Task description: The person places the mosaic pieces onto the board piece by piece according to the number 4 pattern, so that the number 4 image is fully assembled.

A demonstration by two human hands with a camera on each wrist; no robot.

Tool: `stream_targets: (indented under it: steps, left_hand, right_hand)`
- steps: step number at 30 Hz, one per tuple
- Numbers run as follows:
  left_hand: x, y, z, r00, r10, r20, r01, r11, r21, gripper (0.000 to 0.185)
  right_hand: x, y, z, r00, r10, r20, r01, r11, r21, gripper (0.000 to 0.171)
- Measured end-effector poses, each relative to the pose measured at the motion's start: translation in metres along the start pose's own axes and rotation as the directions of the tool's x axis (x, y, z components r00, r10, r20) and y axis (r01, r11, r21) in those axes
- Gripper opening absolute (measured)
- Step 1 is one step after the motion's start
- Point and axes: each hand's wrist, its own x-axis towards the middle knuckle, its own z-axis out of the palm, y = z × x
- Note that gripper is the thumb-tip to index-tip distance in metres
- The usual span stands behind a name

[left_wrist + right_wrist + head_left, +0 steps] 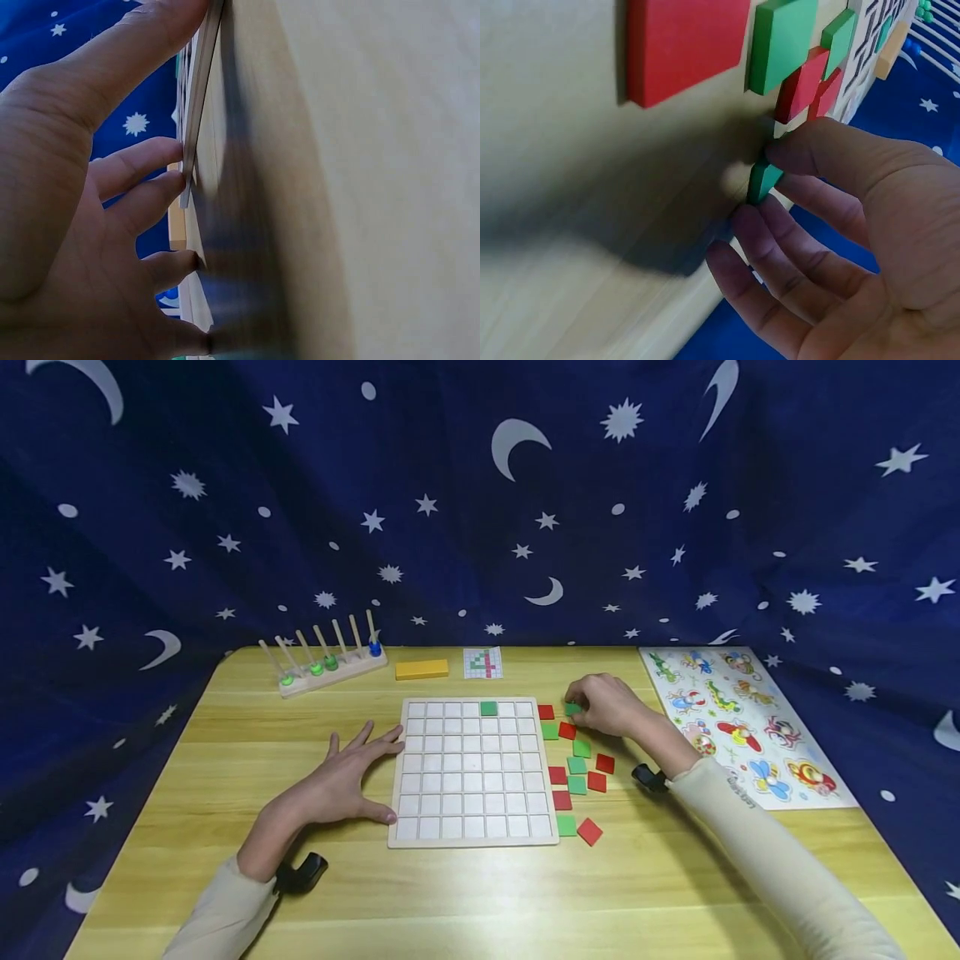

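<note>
A square wooden grid board (474,762) lies on the table, with one green tile (489,708) in its top row. My left hand (333,787) spreads along the board's left side, its thumb and some fingertips at the edge; the left wrist view shows the board's edge (196,112) beside the fingers. Right of the board, my right hand (606,703) pinches another green tile (763,180) between thumb and fingers, low over the table. Loose red tiles (561,800) and green tiles (577,785) lie scattered between the board and that hand.
Behind the board stand a wooden peg rack (333,675) with beads, a yellow block (422,670) and a small pattern card (482,663). An insect picture board (738,727) lies at the right, under the right forearm's far side. A dark starry curtain (450,568) hangs behind.
</note>
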Motion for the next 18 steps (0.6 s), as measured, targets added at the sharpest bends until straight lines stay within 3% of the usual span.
stream_targets:
  steps: [7,18]
  left_hand:
    - [0.000,0.000,0.001,1.000,-0.005,0.007,0.005,1.000,-0.002,0.106]
    - [0.001,0.002,-0.001,1.000,-0.004,0.002,0.004,1.000,-0.002,0.107]
  right_hand:
    - [0.002,-0.010,0.001,0.999,-0.018,-0.043,0.018,1.000,-0.001,0.026]
    - [0.024,-0.062,0.008,0.989,-0.129,-0.072,0.133,0.990,0.055,0.026]
